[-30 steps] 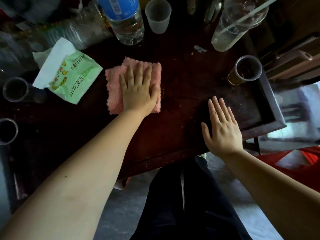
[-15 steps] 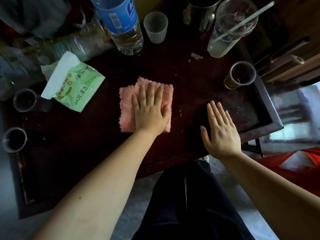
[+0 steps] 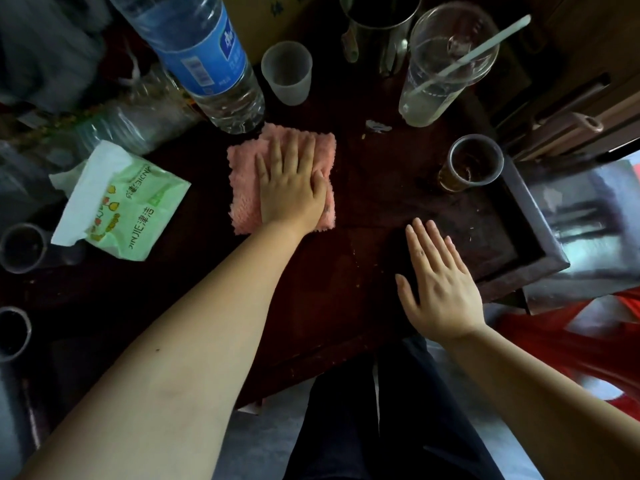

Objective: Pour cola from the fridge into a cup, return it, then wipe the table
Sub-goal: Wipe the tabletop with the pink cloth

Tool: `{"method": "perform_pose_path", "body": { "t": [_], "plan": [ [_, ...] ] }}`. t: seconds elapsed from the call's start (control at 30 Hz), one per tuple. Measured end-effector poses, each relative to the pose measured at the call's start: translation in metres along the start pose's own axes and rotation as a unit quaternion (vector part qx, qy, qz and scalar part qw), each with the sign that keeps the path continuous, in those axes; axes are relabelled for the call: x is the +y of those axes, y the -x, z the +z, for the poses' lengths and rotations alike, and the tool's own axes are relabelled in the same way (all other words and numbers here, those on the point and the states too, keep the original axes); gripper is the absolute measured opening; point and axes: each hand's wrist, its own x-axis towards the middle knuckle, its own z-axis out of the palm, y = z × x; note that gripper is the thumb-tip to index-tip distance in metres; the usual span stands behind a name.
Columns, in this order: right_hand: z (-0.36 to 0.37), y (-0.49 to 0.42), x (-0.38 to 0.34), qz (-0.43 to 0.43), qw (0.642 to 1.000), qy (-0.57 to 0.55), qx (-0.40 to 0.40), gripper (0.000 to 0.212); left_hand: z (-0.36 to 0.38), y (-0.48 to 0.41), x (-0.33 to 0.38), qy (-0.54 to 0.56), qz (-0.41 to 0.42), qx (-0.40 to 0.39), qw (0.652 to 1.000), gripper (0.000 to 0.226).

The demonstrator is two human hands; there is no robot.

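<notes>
The left hand (image 3: 292,183) lies flat and open on the pink cloth (image 3: 244,188), mid-surface (image 3: 363,237). The right hand (image 3: 441,292) rests open, palm down, near the front edge. A bottle (image 3: 207,64) touches the cloth's far edge; a tissue pack (image 3: 121,202) lies left. One cola cup (image 3: 467,168) stands right.

Dark wooden table (image 3: 363,216): pink cloth (image 3: 242,188), tissue pack (image 3: 124,209), water bottle (image 3: 214,64), cola cup (image 3: 467,168), frosted cup (image 3: 287,74).
</notes>
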Motion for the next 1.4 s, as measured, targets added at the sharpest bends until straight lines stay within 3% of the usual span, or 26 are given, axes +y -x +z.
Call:
{"method": "perform_pose_path", "body": {
  "t": [0.2,0.43,0.77,0.9,1.1,1.4],
  "plan": [
    [0.0,0.001,0.0,0.0,1.0,-0.002,-0.004,0.069,-0.003,-0.011,-0.012,-0.011,0.141,-0.015,0.99,0.057],
    [0.001,0.001,0.001,-0.004,1.0,0.002,-0.008,0.069,-0.008,-0.014,-0.019,-0.052,0.323,-0.047,0.944,0.059],
    [0.001,0.001,0.002,-0.006,1.0,-0.001,-0.003,0.069,-0.008,-0.001,-0.019,-0.089,0.42,-0.072,0.901,0.062],
    [0.002,0.002,0.001,-0.007,1.0,-0.004,0.008,0.069,-0.005,0.018,-0.012,-0.094,0.428,-0.077,0.896,0.063],
    [0.003,0.002,0.002,-0.008,1.0,-0.008,0.012,0.069,0.001,0.052,0.002,-0.075,0.382,-0.06,0.919,0.065],
    [0.002,0.002,0.001,-0.009,1.0,-0.011,0.019,0.068,0.007,0.093,0.027,-0.03,0.238,-0.046,0.97,0.063]
  ]
}}
